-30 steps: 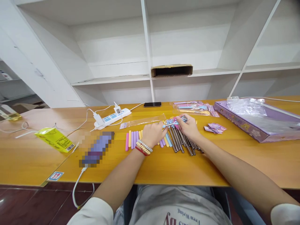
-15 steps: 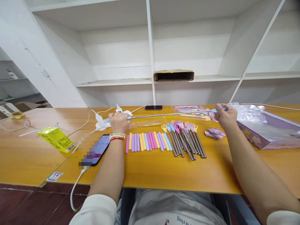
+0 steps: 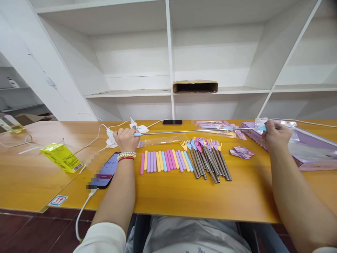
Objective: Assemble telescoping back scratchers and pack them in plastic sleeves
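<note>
My left hand is closed around the blue handle end of a thin telescopic metal rod. My right hand pinches the rod's other, blue-tipped end over the purple box. The rod is stretched out nearly level above the table. Below it lie a row of pastel handle sleeves and a bunch of short metal rods with small coloured hand-shaped tips.
On the wooden table are a purple box with plastic film, small packets, clear bags, a power strip, a phone on a cable, another phone, and a yellow pack. White shelves stand behind.
My hands lifted one rod from the bunch and drew apart, extending it. The left hand went left toward the power strip, the right hand right toward the purple box.
</note>
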A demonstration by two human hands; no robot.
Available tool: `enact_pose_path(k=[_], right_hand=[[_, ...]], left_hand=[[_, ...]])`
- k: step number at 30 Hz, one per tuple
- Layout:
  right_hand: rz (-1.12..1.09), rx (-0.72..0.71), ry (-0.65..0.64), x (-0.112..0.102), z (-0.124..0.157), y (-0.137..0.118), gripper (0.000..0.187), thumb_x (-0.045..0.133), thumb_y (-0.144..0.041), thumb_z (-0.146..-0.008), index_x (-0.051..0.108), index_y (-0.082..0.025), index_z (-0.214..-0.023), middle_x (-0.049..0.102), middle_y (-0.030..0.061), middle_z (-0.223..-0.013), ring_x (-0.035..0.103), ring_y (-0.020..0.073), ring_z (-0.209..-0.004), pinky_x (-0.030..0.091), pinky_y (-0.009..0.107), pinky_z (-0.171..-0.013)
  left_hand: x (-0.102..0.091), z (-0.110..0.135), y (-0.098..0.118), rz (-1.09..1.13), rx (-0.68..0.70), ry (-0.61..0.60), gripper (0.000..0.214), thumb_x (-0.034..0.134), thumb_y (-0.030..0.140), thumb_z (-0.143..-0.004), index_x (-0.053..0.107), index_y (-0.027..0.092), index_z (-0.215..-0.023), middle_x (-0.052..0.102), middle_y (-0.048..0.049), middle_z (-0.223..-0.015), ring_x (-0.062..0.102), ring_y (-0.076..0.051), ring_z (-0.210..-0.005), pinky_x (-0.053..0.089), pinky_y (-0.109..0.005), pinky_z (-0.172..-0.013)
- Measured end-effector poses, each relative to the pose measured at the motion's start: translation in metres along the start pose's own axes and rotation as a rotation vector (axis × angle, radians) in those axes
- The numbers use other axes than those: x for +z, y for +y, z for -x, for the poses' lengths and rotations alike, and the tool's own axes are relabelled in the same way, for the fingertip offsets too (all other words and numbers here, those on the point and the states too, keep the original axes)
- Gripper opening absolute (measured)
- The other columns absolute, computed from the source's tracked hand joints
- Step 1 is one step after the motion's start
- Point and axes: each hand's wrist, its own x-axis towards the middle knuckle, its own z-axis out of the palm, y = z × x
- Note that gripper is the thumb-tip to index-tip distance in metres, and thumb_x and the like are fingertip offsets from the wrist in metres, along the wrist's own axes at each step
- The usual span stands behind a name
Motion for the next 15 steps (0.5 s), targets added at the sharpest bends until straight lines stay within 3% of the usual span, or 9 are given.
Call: enact_pose_path(k=[5,10,12,15], right_hand=[[0.029,0.073,-0.110,-0.003,0.007,-0.002,0.019,0.065,-0.031,-0.071,0.060,-0.015,-0.078,0.047,-0.0014,-0.047,0.042,0.0098,-0.037,0.031,0.022,-0.035],[-0.173,0.318,-0.421,-0.016,0.004,-0.007,0.030,0.076,-0.027,-0.058,0.058,-0.016,-0.080,0.052,0.0007,-0.056,0.048,0.0106,-0.042,0.025,0.018,-0.033],[-0.191,0.448,-0.519,-0.022,-0.001,-0.006,0.030,0.074,-0.030,-0.060,0.060,-0.015,-0.082,0.056,0.0051,-0.063,0.050,0.0108,-0.044,0.021,0.018,-0.032],[-0.099,0.534,-0.491,-0.020,-0.003,-0.005,0.026,0.069,-0.036,-0.066,0.059,-0.014,-0.077,0.057,0.0100,-0.063,0.047,0.0108,-0.040,0.016,0.021,-0.032]], left_hand=[[-0.010,-0.003,-0.005,0.012,-0.183,0.085,0.020,0.052,0.029,-0.072,0.047,0.019,-0.055,0.050,-0.0068,-0.066,0.046,-0.024,-0.079,0.030,-0.042,-0.080],[-0.007,-0.003,-0.012,0.072,-0.184,0.056,0.022,0.050,0.027,-0.073,0.040,0.021,-0.054,0.049,-0.0075,-0.067,0.047,-0.024,-0.076,0.035,-0.038,-0.076],[-0.007,-0.004,-0.014,0.078,-0.197,0.044,0.022,0.049,0.024,-0.073,0.040,0.021,-0.053,0.049,-0.0076,-0.066,0.047,-0.024,-0.075,0.035,-0.038,-0.075],[-0.009,-0.005,-0.011,0.048,-0.202,0.017,0.020,0.047,0.023,-0.073,0.046,0.019,-0.054,0.053,-0.0096,-0.067,0.049,-0.025,-0.077,0.035,-0.039,-0.075]])
